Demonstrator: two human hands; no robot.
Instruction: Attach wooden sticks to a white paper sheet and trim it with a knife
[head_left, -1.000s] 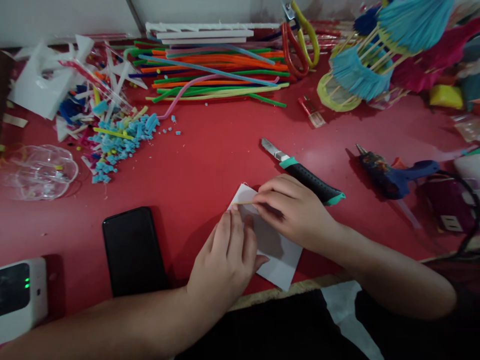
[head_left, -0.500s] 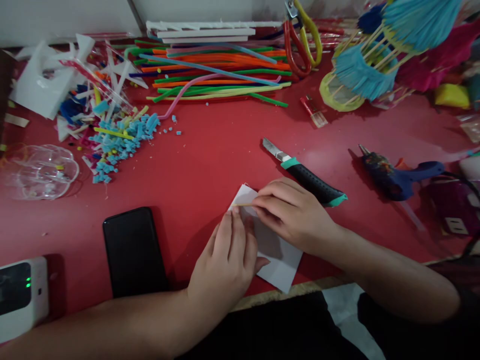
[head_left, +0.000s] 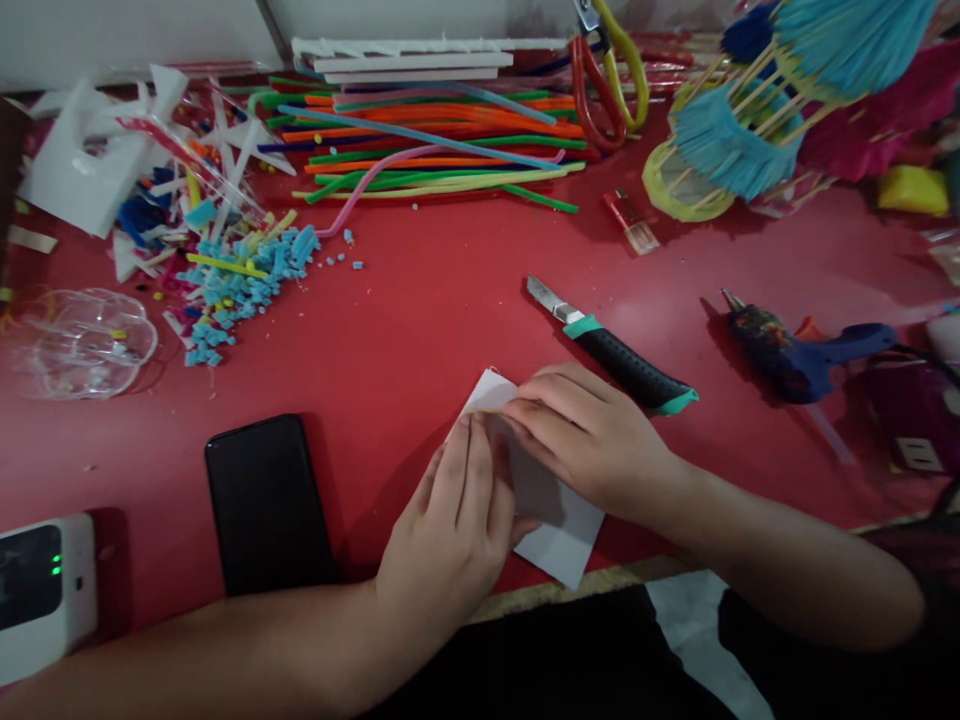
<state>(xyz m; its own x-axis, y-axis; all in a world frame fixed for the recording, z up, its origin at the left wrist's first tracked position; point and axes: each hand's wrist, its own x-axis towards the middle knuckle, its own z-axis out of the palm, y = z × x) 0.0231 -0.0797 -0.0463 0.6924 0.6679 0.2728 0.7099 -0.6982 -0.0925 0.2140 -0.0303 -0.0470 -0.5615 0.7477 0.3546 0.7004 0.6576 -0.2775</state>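
Note:
A white rectangular sheet (head_left: 559, 540), thick paper or board, lies at a slant near the table's front edge under both hands. My left hand (head_left: 454, 520) rests on it with fingers stretched forward and the thumb apart, its fingertips at the near side of a thin yellowish stick (head_left: 487, 410). The other end of that stick is pinched in the fingertips of my right hand (head_left: 589, 430); its far part is hidden by them. Just beyond my right hand, a utility knife (head_left: 626, 365) with a black and green handle lies with its blade pointing away to the left.
A black phone (head_left: 270, 505) and a white device (head_left: 49, 590) lie left. Foam scraps (head_left: 247, 280) and a clear tray (head_left: 97, 345) sit behind them. Coloured pipe cleaners (head_left: 435, 130), scissors (head_left: 607, 85) and a blue paper-fringed model (head_left: 739, 150) are at the back. A glue gun (head_left: 795, 350) lies right.
The right fingers have come slightly closer to the left fingertips, so less of the stick shows. My left hand and the white sheet have hardly moved.

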